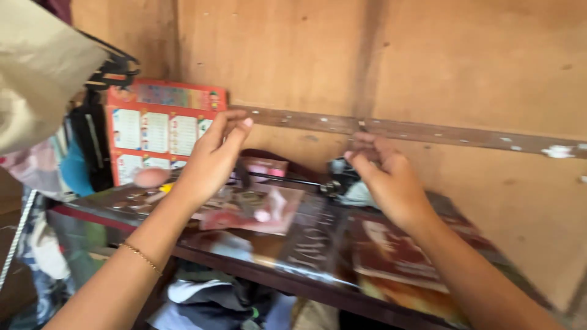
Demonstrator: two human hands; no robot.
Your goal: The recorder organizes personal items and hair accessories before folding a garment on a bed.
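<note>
My left hand (214, 156) is raised over a cluttered table (287, 284), thumb and fingertips drawn close together near the wall. A thin gold bracelet (142, 257) circles that wrist. My right hand (386, 180) is up at the same height, its fingers bunched just below a wooden strip (440, 132) nailed along the plywood wall. Motion blur hides whether anything thin is pinched in either hand. Between and below the hands lies a dark rod-like object (287, 179) on the table. Glossy printed pictures (391, 250) cover the tabletop.
A red poster with white panels (156, 128) leans on the wall at left, beside hanging dark bags (92, 143). A pink rounded object (151, 177) sits on the table's left end. Beige cloth (36, 67) fills the top left. Clothes (202, 299) are piled under the table.
</note>
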